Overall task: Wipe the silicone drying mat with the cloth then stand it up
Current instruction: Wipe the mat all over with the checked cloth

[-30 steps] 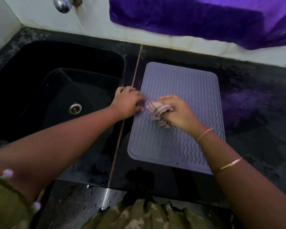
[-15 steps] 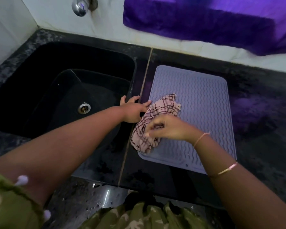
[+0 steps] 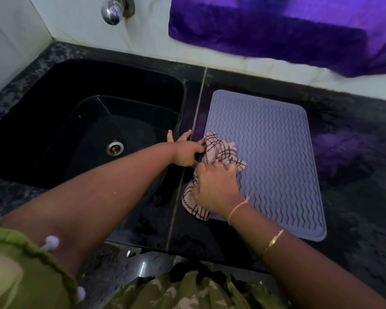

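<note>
silicone mat flat beneath cloth, both hands at its left edge

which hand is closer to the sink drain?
Left. The left hand rests on the counter strip between the sink and the mat, just right of the drain. The right hand is farther right, pressing the cloth on the mat.

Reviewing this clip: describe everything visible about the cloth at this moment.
The cloth is pale pink with dark checked lines, looks like thin woven fabric, and is crumpled. It lies across the left edge of the grey mat, its lower part spilling onto the black counter. The right hand presses on top of it; the left hand touches its left side.
</note>
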{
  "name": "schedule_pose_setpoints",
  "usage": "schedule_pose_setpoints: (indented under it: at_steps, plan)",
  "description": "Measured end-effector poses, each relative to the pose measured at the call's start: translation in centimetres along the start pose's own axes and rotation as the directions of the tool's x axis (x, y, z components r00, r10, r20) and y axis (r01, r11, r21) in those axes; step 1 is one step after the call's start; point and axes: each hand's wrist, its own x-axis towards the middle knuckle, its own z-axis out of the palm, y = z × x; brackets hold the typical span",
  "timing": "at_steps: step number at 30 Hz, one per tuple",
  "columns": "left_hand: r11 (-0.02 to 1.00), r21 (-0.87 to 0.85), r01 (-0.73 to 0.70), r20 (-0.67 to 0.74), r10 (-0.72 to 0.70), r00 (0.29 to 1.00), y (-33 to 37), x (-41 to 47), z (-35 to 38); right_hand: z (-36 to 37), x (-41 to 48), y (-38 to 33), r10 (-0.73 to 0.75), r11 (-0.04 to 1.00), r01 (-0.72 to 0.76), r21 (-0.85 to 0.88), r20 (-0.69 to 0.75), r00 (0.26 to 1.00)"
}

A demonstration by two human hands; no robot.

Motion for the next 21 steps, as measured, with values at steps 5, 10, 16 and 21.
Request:
schedule_pose_setpoints:
  at_steps: [5, 10, 16, 21]
  plan:
    - [1.0, -0.028, 0.001, 0.014, -0.001, 1.0, 0.5, -0.1, -0.1, 0.8, -2.3, 0.3, -0.172, 0.984, 0.171, -0.042, -0.028, 0.985]
    - [1.0, 0.017, 0.006, 0.031, -0.006, 0.999, 0.5, -0.3, -0.1, 0.7, -3.6, 2.7, -0.319, 0.947, 0.32, -0.013, 0.069, 0.945]
    - [0.999, 0.05, 0.018, 0.041, -0.02, 0.999, 0.4, -0.4, -0.3, -2.0, -4.1, 7.9, -0.346, 0.938, 0.343, 0.046, 0.181, 0.921]
    - [0.989, 0.14, 0.047, -0.047, -0.041, 0.998, 0.8, -0.4, 0.3, -3.3, -2.4, 7.8, -0.076, 0.944, -0.005, 0.33, 0.233, 0.97]
